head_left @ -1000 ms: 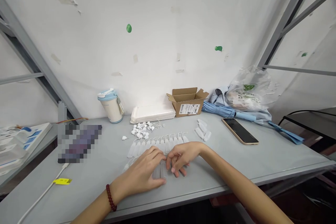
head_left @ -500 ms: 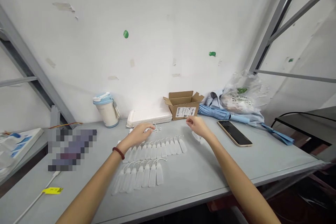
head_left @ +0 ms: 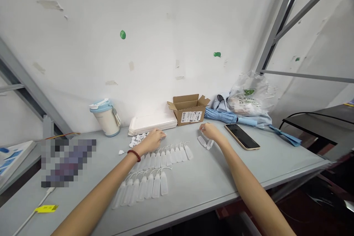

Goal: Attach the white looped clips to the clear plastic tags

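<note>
My left hand (head_left: 155,140), a beaded bracelet at its wrist, hovers by the back row of small translucent bottles (head_left: 177,155). Its fingers are bent together; whatever lies between the fingertips is too small to make out. Beside that hand, small white cap-like pieces (head_left: 135,141) lie in a loose heap, partly covered by it. Over a few loose translucent bottles (head_left: 202,141), my right hand (head_left: 210,132) is closed with its fingertips curled down, and its grip is hidden. A front row of similar bottles (head_left: 150,185), with thin white curved strips at their tops, lies nearer me.
Behind the hands stand a stack of white trays (head_left: 152,122) and an open cardboard box (head_left: 190,112). A cup (head_left: 106,118) is at the left. To the right lie a phone (head_left: 242,136), a folded blue umbrella (head_left: 226,116) and a plastic bag (head_left: 249,96).
The view has turned slightly right. My left hand has shifted off the white pieces, uncovering more of them, and its fingers are more bent. My right hand has lowered toward the loose bottles.
</note>
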`<state>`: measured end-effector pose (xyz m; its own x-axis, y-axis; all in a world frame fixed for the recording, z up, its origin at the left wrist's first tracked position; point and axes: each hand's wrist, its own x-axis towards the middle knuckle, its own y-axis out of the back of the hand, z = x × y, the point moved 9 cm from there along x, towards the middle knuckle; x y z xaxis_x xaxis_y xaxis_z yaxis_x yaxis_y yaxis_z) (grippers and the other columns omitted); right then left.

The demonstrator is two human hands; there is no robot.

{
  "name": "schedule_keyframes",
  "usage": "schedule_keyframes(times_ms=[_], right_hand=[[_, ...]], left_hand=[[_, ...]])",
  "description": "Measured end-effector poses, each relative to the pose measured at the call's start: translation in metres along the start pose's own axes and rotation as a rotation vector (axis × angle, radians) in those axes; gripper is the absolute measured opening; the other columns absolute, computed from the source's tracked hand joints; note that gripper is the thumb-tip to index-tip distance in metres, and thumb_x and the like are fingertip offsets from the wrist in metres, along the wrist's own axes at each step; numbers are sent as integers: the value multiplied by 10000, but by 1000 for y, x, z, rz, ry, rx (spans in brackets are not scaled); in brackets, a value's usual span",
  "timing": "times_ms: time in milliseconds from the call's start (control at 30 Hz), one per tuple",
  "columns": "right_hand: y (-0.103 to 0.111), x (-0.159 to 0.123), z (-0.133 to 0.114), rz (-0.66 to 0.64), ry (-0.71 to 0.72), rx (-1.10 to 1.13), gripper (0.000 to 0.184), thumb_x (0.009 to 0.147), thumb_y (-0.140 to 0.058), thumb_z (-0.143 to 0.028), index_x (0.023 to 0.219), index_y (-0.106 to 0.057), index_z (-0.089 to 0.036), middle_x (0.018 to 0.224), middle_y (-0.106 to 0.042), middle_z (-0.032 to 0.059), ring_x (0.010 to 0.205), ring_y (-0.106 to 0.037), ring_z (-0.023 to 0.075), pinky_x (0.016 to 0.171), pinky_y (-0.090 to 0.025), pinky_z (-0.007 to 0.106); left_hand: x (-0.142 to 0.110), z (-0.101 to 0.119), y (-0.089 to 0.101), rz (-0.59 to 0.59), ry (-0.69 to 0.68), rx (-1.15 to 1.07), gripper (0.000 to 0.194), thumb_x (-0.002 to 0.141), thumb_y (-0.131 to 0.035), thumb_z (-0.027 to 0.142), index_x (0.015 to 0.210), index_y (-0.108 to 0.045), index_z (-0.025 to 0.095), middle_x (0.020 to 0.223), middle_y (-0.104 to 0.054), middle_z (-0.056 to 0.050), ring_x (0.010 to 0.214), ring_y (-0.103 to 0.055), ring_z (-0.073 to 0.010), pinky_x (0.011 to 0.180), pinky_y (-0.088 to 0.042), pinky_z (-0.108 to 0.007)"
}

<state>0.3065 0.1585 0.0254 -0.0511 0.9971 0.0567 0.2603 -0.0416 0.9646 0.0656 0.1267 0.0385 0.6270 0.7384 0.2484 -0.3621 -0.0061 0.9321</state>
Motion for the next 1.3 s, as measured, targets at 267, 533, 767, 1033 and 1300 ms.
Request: schedule_keyframes(times_ms=[267,533,767,1033,1300], right_hand=[[-8,3,-8,-35,50,35,308,777,-445,-49,934,-699,-125,988,-673,122,893,-602,190,725,-392,224],[-11,-2,-26,-46,126,65,358,790,-422,-23,971,-700,-160,1040,-672,84,978,-593,183,817,-398,219],[-10,3,-16,-20,48,115,432,779,-475,-58,1199,-558,-110,1001,-673,125,936,-601,210,762,-400,253],[-13,3,-15,-22,16,160,395,764,-513,-94,1158,-540,-105,964,-674,98,877,-594,189,668,-382,226],[-16,2,-19,6,0,153,317,744,-524,-85,1058,-570,-98,955,-656,123,873,-593,203,668,-380,239]], left_hand=[[-19,-5,19,-10,98,-26,492,703,-341,19,1075,-625,170,1157,-622,-47,1114,-481,-202,987,-370,-340],[-10,-2,5,-57,81,59,431,738,-368,33,1026,-664,155,1059,-639,-100,1028,-508,-250,892,-415,-373],[-11,2,7,-45,13,201,218,783,-496,182,848,-704,174,881,-626,-100,902,-536,-242,804,-436,-348],[-25,-15,34,134,204,-213,220,789,-513,296,824,-701,188,893,-695,-69,862,-595,-224,789,-439,-332],[-52,-46,44,329,498,-644,283,658,-660,409,761,-699,148,761,-710,-59,695,-610,-198,632,-442,-285]])
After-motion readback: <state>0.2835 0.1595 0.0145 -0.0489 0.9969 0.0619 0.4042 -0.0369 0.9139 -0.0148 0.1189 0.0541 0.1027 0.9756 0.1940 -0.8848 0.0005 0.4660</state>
